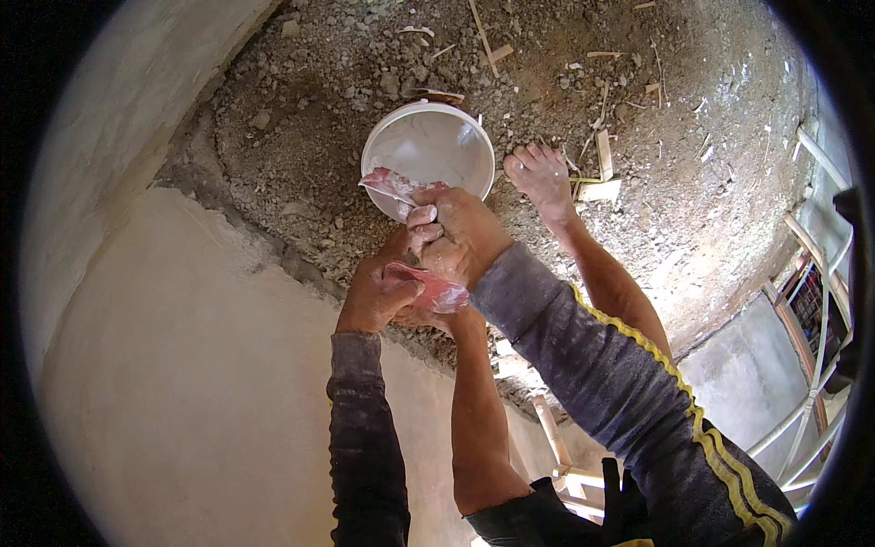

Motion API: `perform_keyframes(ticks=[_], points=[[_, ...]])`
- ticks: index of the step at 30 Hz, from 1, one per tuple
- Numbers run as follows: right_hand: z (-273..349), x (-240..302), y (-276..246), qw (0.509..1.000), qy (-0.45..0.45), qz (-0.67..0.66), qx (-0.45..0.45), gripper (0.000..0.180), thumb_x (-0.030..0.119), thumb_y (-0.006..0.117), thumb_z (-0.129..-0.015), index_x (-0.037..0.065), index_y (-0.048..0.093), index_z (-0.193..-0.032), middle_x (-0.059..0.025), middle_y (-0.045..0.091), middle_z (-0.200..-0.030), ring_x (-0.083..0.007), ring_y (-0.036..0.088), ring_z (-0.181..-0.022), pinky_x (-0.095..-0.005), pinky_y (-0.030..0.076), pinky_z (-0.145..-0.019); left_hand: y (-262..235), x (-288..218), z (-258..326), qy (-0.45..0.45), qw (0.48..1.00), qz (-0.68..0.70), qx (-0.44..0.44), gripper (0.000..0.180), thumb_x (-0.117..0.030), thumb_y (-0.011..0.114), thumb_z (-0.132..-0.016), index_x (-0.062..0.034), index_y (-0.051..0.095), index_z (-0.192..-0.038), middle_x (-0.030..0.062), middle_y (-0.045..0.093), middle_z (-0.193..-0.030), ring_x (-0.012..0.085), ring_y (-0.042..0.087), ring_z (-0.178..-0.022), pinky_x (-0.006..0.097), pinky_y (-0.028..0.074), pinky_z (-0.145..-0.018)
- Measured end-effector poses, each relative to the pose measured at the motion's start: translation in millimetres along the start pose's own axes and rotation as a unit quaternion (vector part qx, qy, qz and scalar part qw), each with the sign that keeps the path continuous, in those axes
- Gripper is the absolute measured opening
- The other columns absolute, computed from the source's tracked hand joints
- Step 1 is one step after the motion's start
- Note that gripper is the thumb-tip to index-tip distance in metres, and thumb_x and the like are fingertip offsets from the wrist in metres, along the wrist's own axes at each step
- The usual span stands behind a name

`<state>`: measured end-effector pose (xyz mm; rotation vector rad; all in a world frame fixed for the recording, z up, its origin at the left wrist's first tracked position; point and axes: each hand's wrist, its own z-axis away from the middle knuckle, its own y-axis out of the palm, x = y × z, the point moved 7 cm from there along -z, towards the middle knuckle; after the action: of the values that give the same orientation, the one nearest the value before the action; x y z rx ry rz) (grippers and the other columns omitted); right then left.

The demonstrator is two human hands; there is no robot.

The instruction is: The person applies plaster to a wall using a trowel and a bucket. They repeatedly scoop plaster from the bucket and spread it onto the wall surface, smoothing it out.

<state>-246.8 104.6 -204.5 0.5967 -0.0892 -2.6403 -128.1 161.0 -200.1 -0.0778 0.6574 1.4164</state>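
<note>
My right hand (467, 235) is closed around a red, flat scraper (392, 184) smeared with white paste, its blade over the near rim of a white round bucket (372, 146). White smears show on the fingers. Just below, my left hand (369, 296) pinches a second red scraper (437, 290), which is slightly curved and streaked white. Thumb on top, its other fingers are partly hidden beneath. Inside the bucket the walls look white and smeared; how much it contains I cannot tell.
Rough ground with stones and wood scraps (604, 155) surrounds the bucket. My bare foot (541, 173) stands to its right. A plastered wall (210, 383) runs along the left. Pale poles (825, 159) lean at the far right, and a wooden frame (551, 433) shows low down.
</note>
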Motion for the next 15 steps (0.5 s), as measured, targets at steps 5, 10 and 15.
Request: perform_keyframes(ticks=[5, 10, 15], points=[[-5, -4, 0, 0.998, -0.05, -0.025, -0.012, 0.009, 0.007, 0.052, -0.099, 0.009, 0.046, -0.105, -0.0024, 0.051, -0.081, -0.0095, 0.046, -0.054, -0.021, 0.035, -0.043, 9, -14, 0, -0.001, 1.0, -0.023, 0.013, 0.04, -0.002, 0.068, -0.08, 0.0039, 0.063, -0.119, 0.0048, 0.066, -0.112, 0.0122, 0.062, -0.099, 0.031, 0.051, -0.09], [-12, -13, 8, 0.995, -0.047, -0.079, 0.025, 0.012, 0.007, 0.055, -0.099, 0.009, 0.046, -0.106, -0.0023, 0.051, -0.081, -0.0083, 0.046, -0.054, -0.0196, 0.035, -0.042, 10, -10, 2, -0.028, 0.999, 0.012, 0.013, 0.045, 0.001, 0.066, -0.082, 0.0005, 0.059, -0.126, 0.0055, 0.067, -0.111, 0.013, 0.063, -0.101, 0.031, 0.052, -0.09], [-18, -13, 14, 0.981, -0.076, -0.167, 0.063, 0.013, 0.007, 0.054, -0.101, 0.008, 0.046, -0.11, -0.0043, 0.053, -0.085, -0.0087, 0.047, -0.054, -0.0201, 0.037, -0.041, 10, -2, 3, -0.049, 0.999, 0.01, -0.002, 0.048, -0.003, 0.07, -0.081, -0.003, 0.058, -0.128, 0.0063, 0.067, -0.106, 0.0142, 0.064, -0.098, 0.033, 0.053, -0.088]])
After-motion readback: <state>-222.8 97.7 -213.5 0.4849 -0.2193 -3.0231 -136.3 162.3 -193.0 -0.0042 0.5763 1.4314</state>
